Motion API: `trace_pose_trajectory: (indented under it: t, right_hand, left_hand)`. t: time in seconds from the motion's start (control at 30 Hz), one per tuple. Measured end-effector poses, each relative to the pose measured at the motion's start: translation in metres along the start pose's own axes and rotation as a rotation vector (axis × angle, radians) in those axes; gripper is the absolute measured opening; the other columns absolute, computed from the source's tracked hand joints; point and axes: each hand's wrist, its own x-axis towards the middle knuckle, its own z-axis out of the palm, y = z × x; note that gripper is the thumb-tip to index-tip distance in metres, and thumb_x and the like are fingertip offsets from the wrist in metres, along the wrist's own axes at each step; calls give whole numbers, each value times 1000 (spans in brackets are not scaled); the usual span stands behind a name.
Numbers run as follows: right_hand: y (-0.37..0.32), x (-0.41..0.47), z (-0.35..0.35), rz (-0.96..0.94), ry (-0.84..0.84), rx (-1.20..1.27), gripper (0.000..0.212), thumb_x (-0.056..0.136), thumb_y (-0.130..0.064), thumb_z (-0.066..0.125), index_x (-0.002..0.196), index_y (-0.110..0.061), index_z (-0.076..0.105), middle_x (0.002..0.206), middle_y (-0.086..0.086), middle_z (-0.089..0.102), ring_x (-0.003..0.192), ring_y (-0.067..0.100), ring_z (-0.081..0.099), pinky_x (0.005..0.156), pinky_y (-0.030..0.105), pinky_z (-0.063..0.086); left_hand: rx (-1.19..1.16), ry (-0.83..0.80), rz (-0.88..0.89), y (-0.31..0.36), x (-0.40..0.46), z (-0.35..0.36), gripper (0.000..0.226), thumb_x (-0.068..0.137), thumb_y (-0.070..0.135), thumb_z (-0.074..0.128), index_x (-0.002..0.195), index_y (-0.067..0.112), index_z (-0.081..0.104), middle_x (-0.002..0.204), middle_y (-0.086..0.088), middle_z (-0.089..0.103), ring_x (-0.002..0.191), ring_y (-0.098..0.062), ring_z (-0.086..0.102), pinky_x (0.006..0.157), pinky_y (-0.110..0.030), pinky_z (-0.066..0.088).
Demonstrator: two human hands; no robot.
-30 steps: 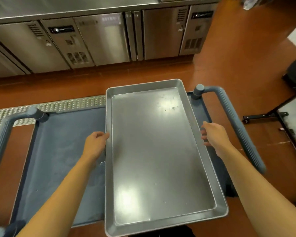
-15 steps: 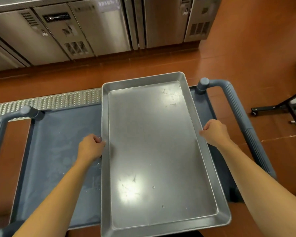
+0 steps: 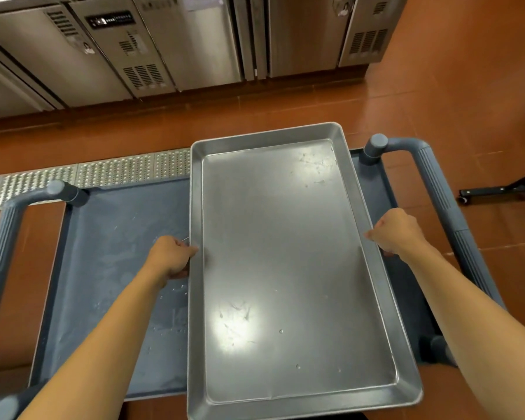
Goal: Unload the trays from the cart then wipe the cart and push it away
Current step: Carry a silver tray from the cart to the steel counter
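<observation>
A large empty metal tray [image 3: 288, 268] lies lengthwise over the right half of the grey-blue cart [image 3: 112, 268], its near end overhanging the cart's front edge. My left hand [image 3: 172, 257] is closed on the tray's left long rim. On the opposite long rim my right hand [image 3: 396, 233] is clenched too. A few water drops dot the tray and the bare cart shelf to its left. Whether the tray rests on the cart or is lifted off it cannot be told.
The cart has ribbed handles at its left [image 3: 0, 256] and right [image 3: 443, 201] ends. Stainless steel cabinets [image 3: 170, 43] line the far wall. A perforated metal floor grate [image 3: 82, 174] runs behind the cart. A black wheeled frame [image 3: 497, 189] stands at the right on the red floor.
Both hands have closed from loose fingers onto the tray's long rims. The view has tilted downward, showing less of the counter.
</observation>
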Motion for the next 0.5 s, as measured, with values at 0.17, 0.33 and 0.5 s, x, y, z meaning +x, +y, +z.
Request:
trace_pose_trajectory:
  t: [0.17,0.33,0.5]
  right_hand:
    - [-6,-3,-4,-34,-42,-23,25,92,-5,63,71,-6,50,64,12,51,55,27,51,52,28,42]
    - [-7,-8,-10,-103,-72,-13,23,91,2,56,76,-11,44,73,10,45,64,25,43,59,36,38]
    - [-11,-12,-24,-112,-127,86,30,92,1,58,72,-14,40,70,8,38,61,22,37,58,35,37]
  left_hand:
    - [16,-40,26,1,4,-4,33,94,4,57,74,17,35,74,-11,42,65,-24,40,55,-34,48]
    - [3,-22,57,1,-1,-8,34,97,8,59,74,18,35,73,-11,40,66,-23,37,51,-32,44]
    - [-54,-32,52,9,-13,-18,22,99,10,61,83,15,46,75,-14,43,60,-21,38,51,-31,41]
